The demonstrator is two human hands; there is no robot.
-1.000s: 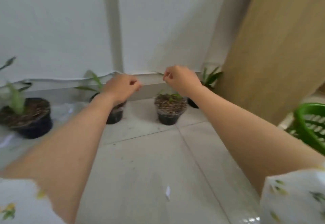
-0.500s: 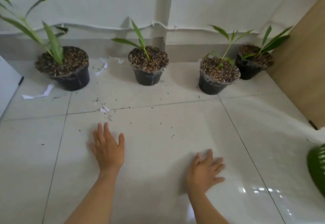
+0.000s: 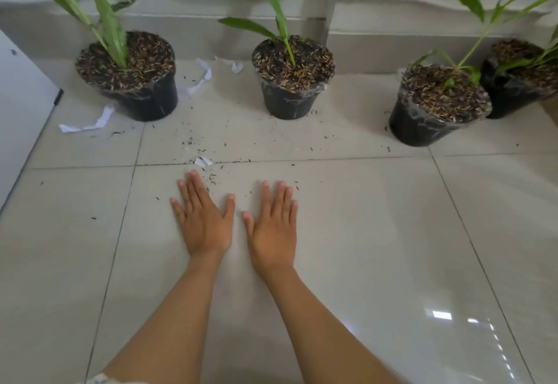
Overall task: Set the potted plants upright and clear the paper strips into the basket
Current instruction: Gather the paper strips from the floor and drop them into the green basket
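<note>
Pots (image 3: pixel 292 81) all stand upright in a row along the wall, well ahead of the fingers (image 3: pixel 193 186), so only the paper strips (image 3: pixel 86 122) seem left to clear. Both hands, left (image 3: pixel 205 226) and right (image 3: pixel 273 232), lie flat on the floor (image 3: pixel 377 232), fingers straight, holding nothing, probably resting. A small scrap (image 3: pixel 203 161) lies just beyond the left fingertips; longer strips sit beside and behind the left pot (image 3: pixel 133 78), spilled soil (image 3: pixel 211 142) lies between, and no basket shows.

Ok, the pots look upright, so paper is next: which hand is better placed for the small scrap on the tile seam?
Left. The scrap lies just beyond the left hand, nearly in line with its fingertips. The right hand rests flat further right and would likely have to cross over.
</note>
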